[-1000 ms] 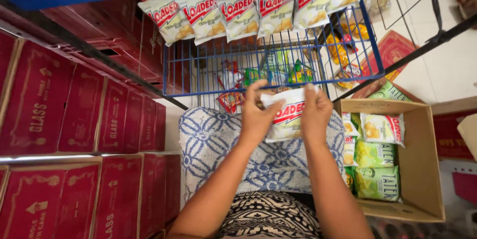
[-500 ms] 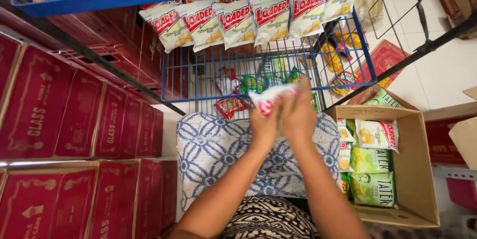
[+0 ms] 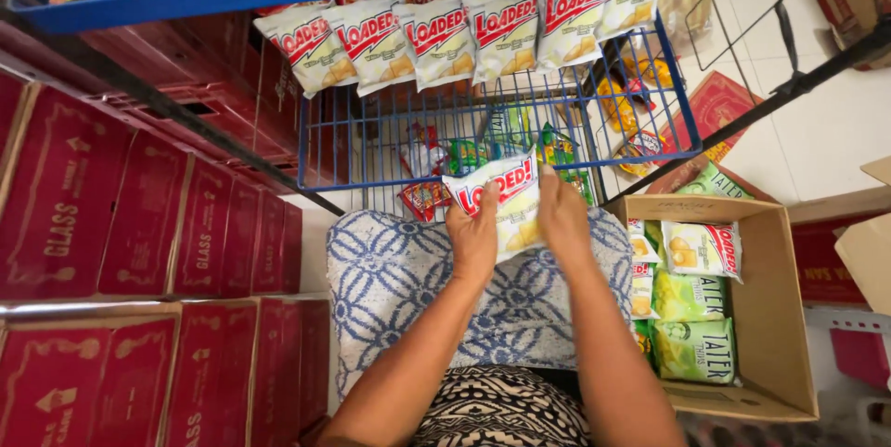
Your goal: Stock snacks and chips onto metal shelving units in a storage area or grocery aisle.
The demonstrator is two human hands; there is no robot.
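Both grips, left hand (image 3: 475,235) and right hand (image 3: 561,215), pinch one white snack bag (image 3: 501,201). Just beyond the grip runs the blue wire basket (image 3: 320,145) rim; five matching bags (image 3: 441,38) hang above

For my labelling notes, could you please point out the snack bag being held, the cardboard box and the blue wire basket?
snack bag (image 3: 506,201), head view, bag front.
cardboard box (image 3: 780,317), head view, right inner wall.
blue wire basket (image 3: 371,145), head view, front wire wall.

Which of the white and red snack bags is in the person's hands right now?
The bag just below the blue wire basket, pinched between left hand and right hand; the others hang above.
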